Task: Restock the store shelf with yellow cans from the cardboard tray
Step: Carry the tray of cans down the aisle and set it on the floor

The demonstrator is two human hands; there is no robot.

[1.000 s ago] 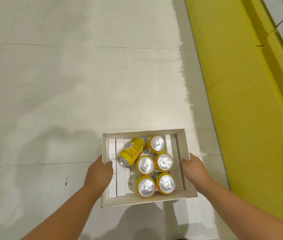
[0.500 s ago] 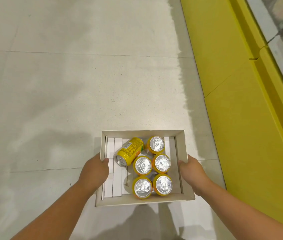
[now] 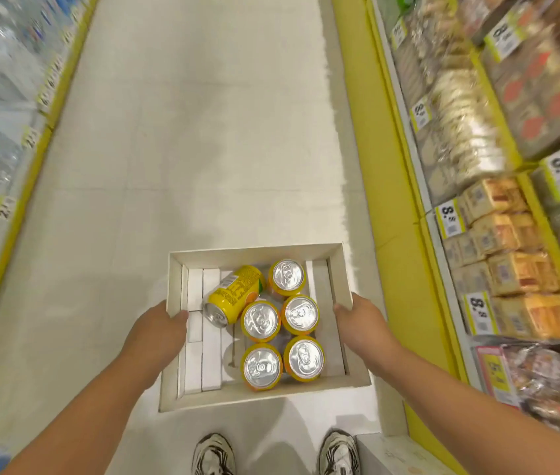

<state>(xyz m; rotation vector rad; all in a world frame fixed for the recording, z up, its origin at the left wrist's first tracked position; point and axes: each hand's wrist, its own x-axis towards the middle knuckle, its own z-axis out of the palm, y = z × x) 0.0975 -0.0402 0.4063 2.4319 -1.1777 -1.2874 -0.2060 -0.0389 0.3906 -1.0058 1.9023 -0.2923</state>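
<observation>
the left hand (image 3: 157,332) and right hand (image 3: 362,323) grip the tray (image 3: 254,252) sides. five cans (image 3: 260,320) stand inside, one lies; the shelf (image 3: 477,200) looks blurred.

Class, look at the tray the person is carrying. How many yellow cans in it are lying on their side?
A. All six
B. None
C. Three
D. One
D: one can lies on its side at the left of the group in the tray; the other five stand upright, silver tops up.
</observation>
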